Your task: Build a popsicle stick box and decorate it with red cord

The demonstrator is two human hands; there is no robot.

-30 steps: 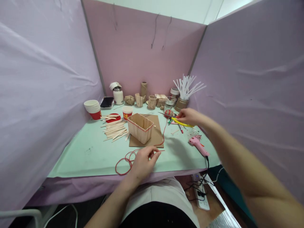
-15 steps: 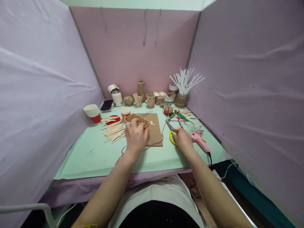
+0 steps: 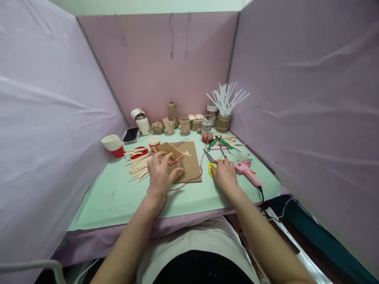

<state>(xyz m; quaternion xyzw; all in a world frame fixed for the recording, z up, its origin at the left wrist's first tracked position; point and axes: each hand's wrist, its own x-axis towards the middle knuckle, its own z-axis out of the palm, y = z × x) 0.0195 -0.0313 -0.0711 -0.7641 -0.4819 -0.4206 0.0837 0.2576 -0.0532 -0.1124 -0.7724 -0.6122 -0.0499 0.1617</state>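
Observation:
My left hand (image 3: 161, 173) is at the near left side of a small cardboard box (image 3: 179, 170) with a light braided trim along its rim. Its thumb and fingers are spread apart; whether the fingertips touch the box is unclear. Red yarn (image 3: 194, 180) lies at the box and trails over the table. The box stands on a flat cardboard sheet (image 3: 194, 165). My right hand (image 3: 225, 173) is closed over the handles of yellow-handled scissors (image 3: 209, 156), whose blades point away to the left. The fingers hide part of the handles.
Left of the box lie loose wooden sticks (image 3: 139, 167), a red lid and stacked paper cups (image 3: 113, 146). A pink glue gun (image 3: 248, 173) lies to the right. Green-handled pliers (image 3: 219, 142) and a red yarn ball (image 3: 207, 137) are behind the scissors. Jars and white sticks (image 3: 226, 98) line the back.
My left hand has drawn back toward me and left, its thumb and fingers spreading from the box. My right hand stays at the scissors. The view has shifted slightly.

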